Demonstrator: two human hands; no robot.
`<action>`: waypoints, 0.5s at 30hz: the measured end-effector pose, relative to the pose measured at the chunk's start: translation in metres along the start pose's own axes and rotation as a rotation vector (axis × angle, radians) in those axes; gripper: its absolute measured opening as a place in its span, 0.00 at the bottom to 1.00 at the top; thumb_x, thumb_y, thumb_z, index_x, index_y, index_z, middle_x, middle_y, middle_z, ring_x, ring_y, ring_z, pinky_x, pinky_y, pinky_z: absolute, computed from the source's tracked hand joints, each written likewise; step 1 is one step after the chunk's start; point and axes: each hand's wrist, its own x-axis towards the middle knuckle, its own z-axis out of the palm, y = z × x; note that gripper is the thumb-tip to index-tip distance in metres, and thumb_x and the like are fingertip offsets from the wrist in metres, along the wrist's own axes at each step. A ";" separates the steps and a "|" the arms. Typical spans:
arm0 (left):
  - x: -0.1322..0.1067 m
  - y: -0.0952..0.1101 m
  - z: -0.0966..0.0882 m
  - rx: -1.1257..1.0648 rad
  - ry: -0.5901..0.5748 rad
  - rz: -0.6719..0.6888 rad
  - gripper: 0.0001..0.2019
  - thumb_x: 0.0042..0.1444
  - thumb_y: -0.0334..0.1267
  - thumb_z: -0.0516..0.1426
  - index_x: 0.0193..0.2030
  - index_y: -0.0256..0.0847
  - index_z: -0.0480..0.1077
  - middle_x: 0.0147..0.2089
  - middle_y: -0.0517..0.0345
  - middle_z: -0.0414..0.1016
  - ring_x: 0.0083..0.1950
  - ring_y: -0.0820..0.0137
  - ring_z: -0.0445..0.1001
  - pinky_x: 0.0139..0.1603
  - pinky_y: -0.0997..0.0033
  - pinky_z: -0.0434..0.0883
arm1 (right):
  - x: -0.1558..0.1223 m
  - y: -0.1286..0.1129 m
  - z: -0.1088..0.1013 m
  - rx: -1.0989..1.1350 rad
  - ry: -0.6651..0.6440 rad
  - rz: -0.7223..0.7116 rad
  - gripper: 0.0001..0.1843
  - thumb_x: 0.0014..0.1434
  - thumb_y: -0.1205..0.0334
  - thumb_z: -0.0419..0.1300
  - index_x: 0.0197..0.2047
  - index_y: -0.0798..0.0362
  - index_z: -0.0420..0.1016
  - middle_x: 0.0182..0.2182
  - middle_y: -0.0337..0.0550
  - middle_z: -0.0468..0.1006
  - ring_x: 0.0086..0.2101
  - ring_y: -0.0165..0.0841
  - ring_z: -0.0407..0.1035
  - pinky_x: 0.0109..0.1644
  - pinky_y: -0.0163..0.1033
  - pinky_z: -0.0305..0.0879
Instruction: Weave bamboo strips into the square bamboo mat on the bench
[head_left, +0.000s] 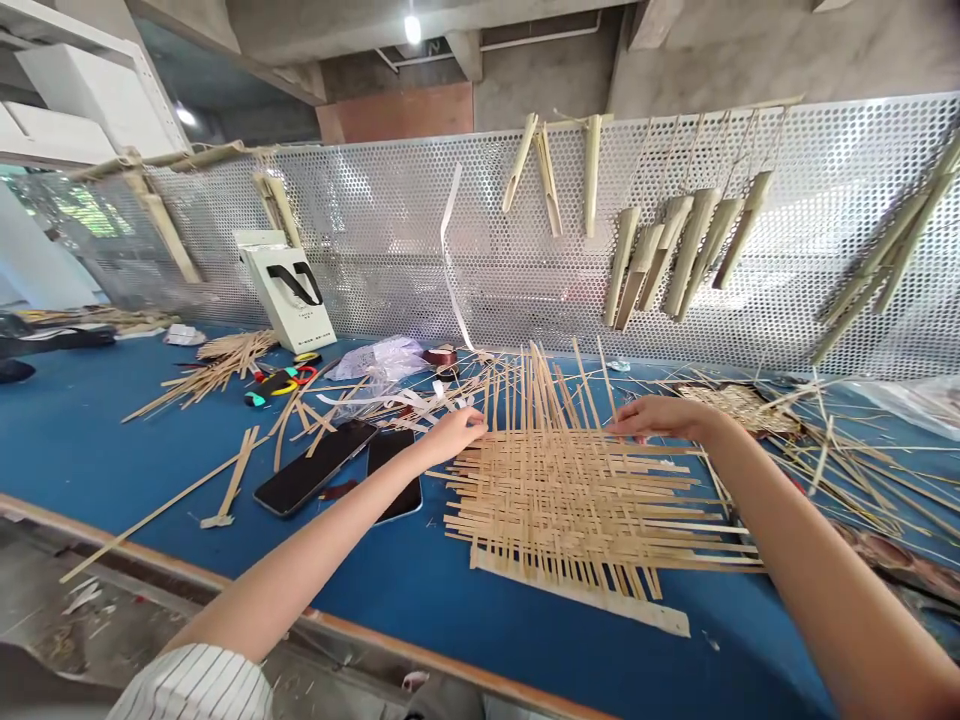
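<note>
A flat, loosely woven mat of pale bamboo strips [570,505] lies on the blue worktable [135,470], with long strip ends sticking out on all sides. My left hand [454,435] rests at the mat's upper left corner, its fingers curled among the strip ends. Whether it grips any strip, I cannot tell. My right hand [660,418] lies flat along the far edge of the weave, fingers stretched towards the left hand and holding nothing visible. A wide white strip [585,600] runs under the mat's near edge.
Two phones [315,465] lie left of the mat, beside loose strips and a bundle of bamboo strips [225,365]. Further back are colourful-handled tools [281,382], a white box [285,290] and a copper spool [442,358]. Bamboo pieces hang on a perforated metal screen [480,250].
</note>
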 end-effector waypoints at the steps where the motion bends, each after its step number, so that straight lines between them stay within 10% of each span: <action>1: 0.000 0.002 -0.005 -0.014 0.000 -0.001 0.21 0.54 0.50 0.49 0.49 0.38 0.66 0.51 0.48 0.70 0.51 0.60 0.70 0.49 0.63 0.67 | -0.004 -0.003 -0.003 0.025 -0.066 0.005 0.11 0.47 0.60 0.60 0.25 0.62 0.75 0.21 0.39 0.72 0.21 0.21 0.62 0.28 0.28 0.59; 8: -0.017 0.014 -0.042 -0.708 -0.166 -0.032 0.22 0.57 0.53 0.47 0.45 0.40 0.70 0.47 0.51 0.73 0.46 0.65 0.72 0.43 0.70 0.68 | -0.032 -0.023 -0.034 0.130 -0.180 -0.064 0.07 0.49 0.64 0.60 0.30 0.60 0.74 0.28 0.40 0.73 0.29 0.24 0.65 0.37 0.30 0.59; 15: -0.034 0.005 -0.038 -1.399 -0.492 -0.145 0.31 0.55 0.59 0.44 0.41 0.29 0.71 0.28 0.46 0.76 0.30 0.62 0.74 0.32 0.68 0.68 | -0.056 -0.041 -0.042 -0.028 -0.270 -0.271 0.11 0.50 0.56 0.61 0.30 0.56 0.72 0.27 0.41 0.71 0.28 0.27 0.64 0.32 0.33 0.59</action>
